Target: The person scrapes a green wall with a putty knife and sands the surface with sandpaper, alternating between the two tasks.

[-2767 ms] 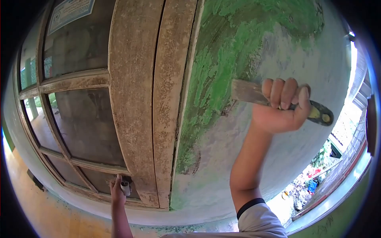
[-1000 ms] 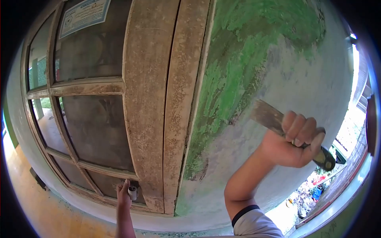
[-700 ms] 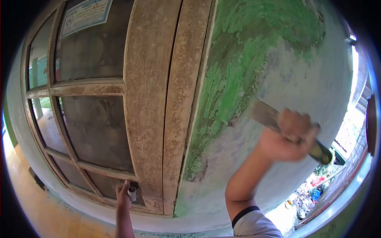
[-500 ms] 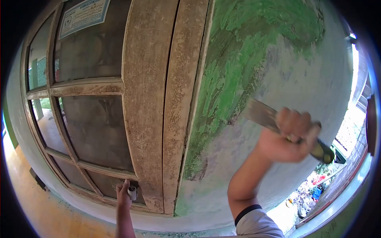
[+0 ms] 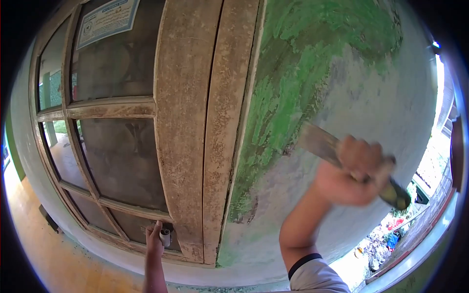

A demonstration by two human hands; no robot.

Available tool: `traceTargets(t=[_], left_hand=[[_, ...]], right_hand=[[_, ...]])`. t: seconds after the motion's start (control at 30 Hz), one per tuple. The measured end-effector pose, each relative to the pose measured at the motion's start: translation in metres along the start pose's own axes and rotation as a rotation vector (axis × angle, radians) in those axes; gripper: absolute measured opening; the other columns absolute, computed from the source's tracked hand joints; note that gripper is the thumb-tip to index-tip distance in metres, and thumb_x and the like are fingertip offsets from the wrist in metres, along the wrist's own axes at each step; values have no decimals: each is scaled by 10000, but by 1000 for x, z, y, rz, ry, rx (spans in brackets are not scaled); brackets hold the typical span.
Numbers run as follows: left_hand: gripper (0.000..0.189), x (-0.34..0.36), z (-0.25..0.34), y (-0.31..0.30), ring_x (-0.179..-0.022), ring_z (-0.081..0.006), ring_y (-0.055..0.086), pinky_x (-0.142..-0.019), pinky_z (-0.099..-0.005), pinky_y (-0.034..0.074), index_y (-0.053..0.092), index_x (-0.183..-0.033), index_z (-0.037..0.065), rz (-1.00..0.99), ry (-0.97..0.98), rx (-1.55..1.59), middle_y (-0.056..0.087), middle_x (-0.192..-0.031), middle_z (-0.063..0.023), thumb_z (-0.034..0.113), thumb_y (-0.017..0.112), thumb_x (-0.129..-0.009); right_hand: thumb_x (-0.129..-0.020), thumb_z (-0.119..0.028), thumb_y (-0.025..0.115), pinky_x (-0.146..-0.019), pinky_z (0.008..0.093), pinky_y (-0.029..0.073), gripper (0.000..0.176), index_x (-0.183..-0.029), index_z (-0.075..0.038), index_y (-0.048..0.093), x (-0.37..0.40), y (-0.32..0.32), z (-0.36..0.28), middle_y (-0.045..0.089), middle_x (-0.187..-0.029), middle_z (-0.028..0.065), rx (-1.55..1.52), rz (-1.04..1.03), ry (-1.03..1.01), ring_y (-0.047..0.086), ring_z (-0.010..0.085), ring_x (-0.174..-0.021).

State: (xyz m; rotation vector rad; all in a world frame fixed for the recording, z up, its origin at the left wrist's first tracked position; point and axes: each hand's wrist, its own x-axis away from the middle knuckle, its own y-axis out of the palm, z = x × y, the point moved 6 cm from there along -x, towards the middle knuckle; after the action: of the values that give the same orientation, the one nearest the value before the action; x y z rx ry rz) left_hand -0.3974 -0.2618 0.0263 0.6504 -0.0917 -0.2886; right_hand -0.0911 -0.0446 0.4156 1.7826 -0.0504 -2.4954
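My right hand [image 5: 352, 172] is closed round the handle of a wide scraper [image 5: 320, 142]. Its blade points up and left, beside the ragged edge of the green paint [image 5: 281, 105] on the wall; motion blur hides whether it touches. The dark handle end sticks out past my wrist side. Low on the left, my left hand [image 5: 154, 239] is closed on a short pale cylinder [image 5: 165, 238] with a dark hollow end, whose kind I cannot make out. That hand is in front of the lower window panes, near the weathered wooden frame [image 5: 183, 122].
Pale, paint-stripped wall [image 5: 386, 107] curves away on the right. A printed sticker [image 5: 108, 22] is on the upper glass. Green flakes lie along the tiled floor [image 5: 73, 263] by the wall. Piled clutter [image 5: 378, 251] shows outside at the lower right.
My right hand and the scraper have dropped slightly, still blurred. The window and my left hand sit a little further right in the view. Both grips are the same.
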Motion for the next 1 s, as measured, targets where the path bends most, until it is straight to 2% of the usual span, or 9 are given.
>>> traceTargets(t=[0.07, 0.23, 0.33, 0.4, 0.53, 0.6, 0.8, 0.9, 1.0], left_hand=[[318, -4, -4, 2, -455, -155, 542, -370, -286, 448, 409, -789, 92, -136, -32, -29, 570, -647, -66, 316, 622, -863], [303, -5, -9, -7, -431, -167, 533, -368, -291, 445, 409, -827, 92, -44, -26, -20, 566, -649, -64, 305, 621, -865], [268, -1, -1, 3, -433, -163, 531, -368, -293, 444, 436, -774, 117, -73, -23, -35, 557, -635, -47, 301, 604, -873], [265, 5, 1, 9, -439, -153, 529, -369, -293, 443, 466, -709, 141, -106, -33, -58, 548, -623, -30, 304, 590, -878], [257, -2, 1, 4, -451, -160, 549, -370, -291, 445, 479, -716, 143, -55, 2, -34, 565, -610, -41, 310, 582, -882], [259, 1, -2, 6, -455, -163, 556, -370, -290, 446, 485, -714, 142, -144, -15, -78, 571, -607, -43, 313, 578, -884], [276, -4, -8, -1, -463, -167, 561, -376, -285, 444, 494, -700, 136, -113, -21, -34, 578, -611, -47, 325, 571, -886], [275, 0, -2, 8, -467, -166, 558, -380, -294, 447, 488, -709, 135, -119, -15, -71, 571, -616, -44, 328, 584, -879], [263, 0, -5, -4, -468, -165, 553, -381, -300, 448, 509, -728, 130, 82, -8, 2, 570, -630, -40, 332, 593, -874]], right_hand=[[-927, -165, 361, -496, 283, 237, 236, -704, -145, 287, 4, -1, 20, 292, -573, -15, 92, -1, 39, 234, 99, -462], [-921, -161, 373, -499, 279, 247, 250, -687, -144, 286, 6, -2, 8, 298, -570, -16, 95, 43, 88, 251, 100, -471], [-931, -155, 363, -507, 277, 251, 239, -704, -141, 288, 5, -6, -9, 301, -571, -18, 4, 40, -82, 267, 100, -485], [-940, -126, 343, -511, 285, 265, 184, -763, -139, 295, 7, -10, 17, 348, -621, 2, 171, -66, 125, 294, 101, -503], [-936, -98, 354, -518, 292, 256, 176, -774, -141, 299, 9, -1, -6, 351, -616, 12, -75, 3, -46, 294, 110, -500], [-952, -152, 346, -507, 277, 239, 240, -713, -132, 337, 16, -13, 18, 324, -572, 1, 188, 79, 48, 253, 94, -478], [-953, -171, 347, -507, 275, 251, 276, -679, -139, 327, 10, -10, -14, 328, -573, -9, 26, 81, -74, 260, 96, -472], [-953, -175, 347, -509, 278, 256, 286, -670, -141, 322, 10, -14, 9, 323, -571, -10, 203, 75, 100, 266, 98, -474], [-959, -177, 344, -519, 297, 289, 191, -773, -144, 314, 12, -11, -8, 340, -590, 0, -8, 61, -73, 297, 112, -492]])
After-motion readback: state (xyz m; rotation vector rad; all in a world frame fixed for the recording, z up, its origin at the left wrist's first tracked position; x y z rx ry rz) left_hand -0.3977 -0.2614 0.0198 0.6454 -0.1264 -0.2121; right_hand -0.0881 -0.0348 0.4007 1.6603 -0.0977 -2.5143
